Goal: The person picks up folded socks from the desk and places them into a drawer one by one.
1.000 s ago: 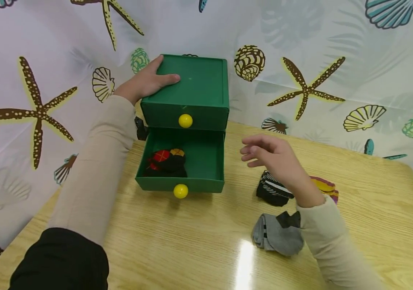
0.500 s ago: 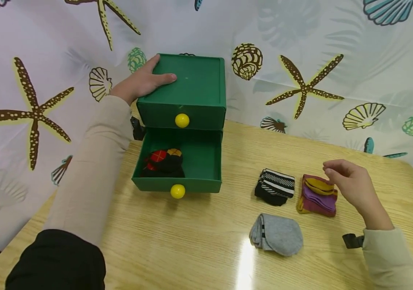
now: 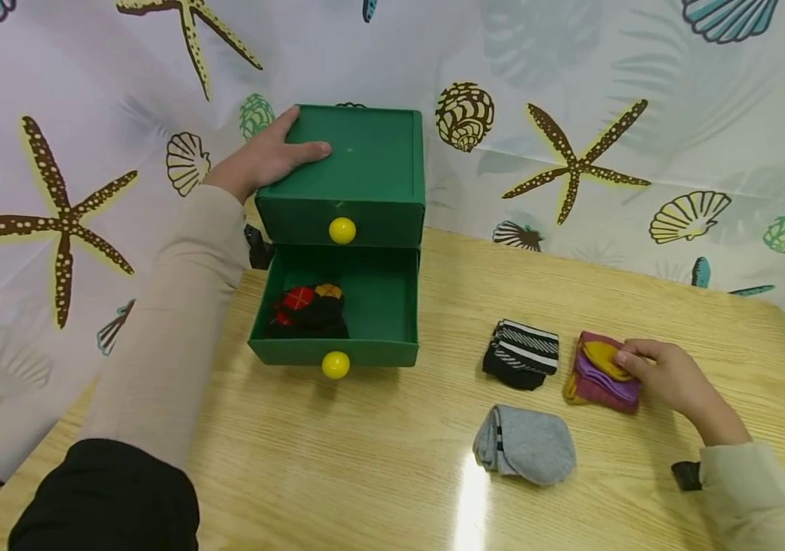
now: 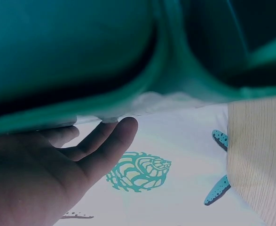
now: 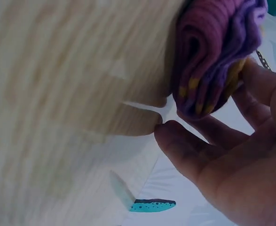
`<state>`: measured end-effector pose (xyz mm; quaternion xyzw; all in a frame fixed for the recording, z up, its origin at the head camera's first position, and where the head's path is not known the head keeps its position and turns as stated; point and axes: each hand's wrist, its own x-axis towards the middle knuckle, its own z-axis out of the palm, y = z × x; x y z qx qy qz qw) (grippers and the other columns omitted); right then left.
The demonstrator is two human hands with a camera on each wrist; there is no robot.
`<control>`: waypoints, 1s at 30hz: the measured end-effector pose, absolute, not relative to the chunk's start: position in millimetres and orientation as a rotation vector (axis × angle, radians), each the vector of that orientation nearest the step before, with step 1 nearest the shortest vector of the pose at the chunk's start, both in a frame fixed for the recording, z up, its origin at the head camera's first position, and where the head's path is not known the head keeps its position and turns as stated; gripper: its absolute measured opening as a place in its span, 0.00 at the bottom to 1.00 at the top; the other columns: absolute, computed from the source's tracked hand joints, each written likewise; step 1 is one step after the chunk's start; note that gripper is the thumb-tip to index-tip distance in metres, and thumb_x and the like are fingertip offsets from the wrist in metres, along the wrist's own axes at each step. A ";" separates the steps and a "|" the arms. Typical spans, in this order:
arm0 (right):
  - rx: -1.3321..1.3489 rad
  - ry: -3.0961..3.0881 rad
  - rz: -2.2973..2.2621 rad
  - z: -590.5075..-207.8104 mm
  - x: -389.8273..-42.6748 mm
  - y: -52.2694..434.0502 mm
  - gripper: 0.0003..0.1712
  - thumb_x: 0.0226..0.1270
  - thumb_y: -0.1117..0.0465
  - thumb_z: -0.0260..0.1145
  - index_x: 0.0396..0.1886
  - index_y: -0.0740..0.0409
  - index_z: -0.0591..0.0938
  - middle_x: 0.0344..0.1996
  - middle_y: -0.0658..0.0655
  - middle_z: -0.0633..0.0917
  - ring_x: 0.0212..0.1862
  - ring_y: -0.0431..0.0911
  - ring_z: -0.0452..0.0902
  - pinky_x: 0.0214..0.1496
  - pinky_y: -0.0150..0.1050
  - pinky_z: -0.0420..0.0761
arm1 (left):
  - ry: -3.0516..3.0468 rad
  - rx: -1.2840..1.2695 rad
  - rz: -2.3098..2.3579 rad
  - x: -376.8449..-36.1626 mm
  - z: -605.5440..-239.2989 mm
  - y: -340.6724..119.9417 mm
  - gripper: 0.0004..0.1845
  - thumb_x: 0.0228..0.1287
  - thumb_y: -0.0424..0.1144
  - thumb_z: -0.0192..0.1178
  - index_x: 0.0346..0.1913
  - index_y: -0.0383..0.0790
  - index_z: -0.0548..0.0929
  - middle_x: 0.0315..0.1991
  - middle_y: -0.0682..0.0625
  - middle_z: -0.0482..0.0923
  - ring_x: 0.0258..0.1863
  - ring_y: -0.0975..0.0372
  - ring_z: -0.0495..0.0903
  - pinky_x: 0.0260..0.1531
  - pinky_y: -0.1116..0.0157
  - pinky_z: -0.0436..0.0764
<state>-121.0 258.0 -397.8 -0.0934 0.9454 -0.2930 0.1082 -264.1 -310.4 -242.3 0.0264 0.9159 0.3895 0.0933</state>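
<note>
My left hand [image 3: 265, 157] rests on the upper left edge of a green two-drawer box [image 3: 358, 153], thumb across its top. In the left wrist view its fingers [image 4: 112, 139] extend along the box's side. The lower drawer [image 3: 382, 306] is pulled out, with dark socks [image 3: 317, 314] patterned in red and orange at its left. At the table's right, my right hand [image 3: 671, 379] pinches the near right edge of folded purple-and-mustard socks [image 3: 602, 375]. In the right wrist view, the thumb lies on these socks [image 5: 210, 52] while fingertips touch the table beside them.
Folded black-and-white striped socks [image 3: 522, 353] lie left of the purple pair. Folded grey socks [image 3: 526, 445] lie nearer the front. Yellow knobs [image 3: 335, 365] stick out from the drawers. A shell-patterned cloth [image 3: 358, 53] hangs behind the wooden table [image 3: 365, 474].
My right hand has moved away from beside the drawer, rightward and down to the purple-and-mustard socks, and now takes hold of them. The left hand stays on the box.
</note>
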 end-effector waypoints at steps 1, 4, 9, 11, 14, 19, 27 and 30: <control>-0.284 2.775 -0.854 -398.3 -120.3 257.9 0.14 0.81 0.54 0.58 0.38 0.58 0.81 0.40 0.61 0.81 0.42 0.56 0.73 0.42 0.50 0.71 | 2.718 0.076 1.156 -264.0 -242.7 -310.8 0.51 0.73 0.65 0.49 0.80 0.55 0.25 0.82 0.46 0.27 0.79 0.46 0.36 0.74 0.44 0.45; -0.327 2.724 -0.850 -398.7 -118.3 257.4 0.11 0.78 0.57 0.62 0.35 0.58 0.77 0.31 0.55 0.77 0.34 0.49 0.68 0.35 0.43 0.67 | 2.720 0.077 1.155 -263.8 -243.5 -311.7 0.52 0.73 0.65 0.49 0.80 0.54 0.25 0.82 0.46 0.27 0.79 0.46 0.36 0.74 0.44 0.45; -0.420 2.735 -0.766 -397.3 -112.8 255.1 0.10 0.75 0.64 0.64 0.32 0.57 0.73 0.25 0.52 0.72 0.28 0.46 0.65 0.30 0.40 0.65 | 2.716 0.081 1.160 -263.0 -243.4 -311.4 0.52 0.73 0.65 0.49 0.80 0.55 0.25 0.82 0.47 0.27 0.79 0.48 0.36 0.74 0.46 0.44; -0.443 2.795 -0.687 -397.0 -109.3 252.0 0.12 0.75 0.64 0.64 0.31 0.56 0.72 0.26 0.53 0.70 0.28 0.47 0.64 0.30 0.41 0.64 | 2.713 0.080 1.164 -262.4 -242.9 -310.5 0.52 0.73 0.65 0.49 0.80 0.55 0.25 0.82 0.47 0.27 0.79 0.48 0.36 0.74 0.46 0.44; -0.462 2.876 -0.635 -398.4 -103.3 246.9 0.13 0.74 0.66 0.65 0.31 0.55 0.69 0.28 0.57 0.68 0.31 0.51 0.63 0.30 0.43 0.63 | 2.708 0.074 1.170 -261.3 -242.5 -310.2 0.52 0.72 0.66 0.49 0.80 0.55 0.25 0.82 0.47 0.28 0.79 0.48 0.36 0.74 0.45 0.44; -0.463 2.955 -0.733 -405.6 -96.0 245.3 0.12 0.73 0.68 0.66 0.36 0.57 0.70 0.31 0.60 0.66 0.36 0.54 0.61 0.31 0.44 0.62 | 2.709 0.064 1.165 -260.6 -241.3 -310.0 0.52 0.72 0.66 0.49 0.80 0.55 0.25 0.82 0.47 0.28 0.79 0.47 0.36 0.74 0.45 0.44; -0.323 2.871 -1.133 -403.4 -97.9 258.2 0.07 0.77 0.63 0.62 0.47 0.64 0.77 0.36 0.58 0.77 0.32 0.44 0.68 0.29 0.34 0.70 | 2.722 0.066 1.150 -261.0 -240.3 -310.0 0.51 0.73 0.65 0.49 0.80 0.55 0.25 0.82 0.46 0.28 0.79 0.48 0.35 0.74 0.45 0.43; -0.218 2.822 -1.256 -395.0 -97.7 262.0 0.13 0.80 0.57 0.59 0.51 0.63 0.77 0.42 0.58 0.74 0.36 0.45 0.66 0.30 0.33 0.70 | 2.719 0.068 1.153 -261.0 -240.7 -309.9 0.51 0.73 0.65 0.49 0.80 0.55 0.25 0.82 0.47 0.28 0.79 0.48 0.35 0.74 0.46 0.43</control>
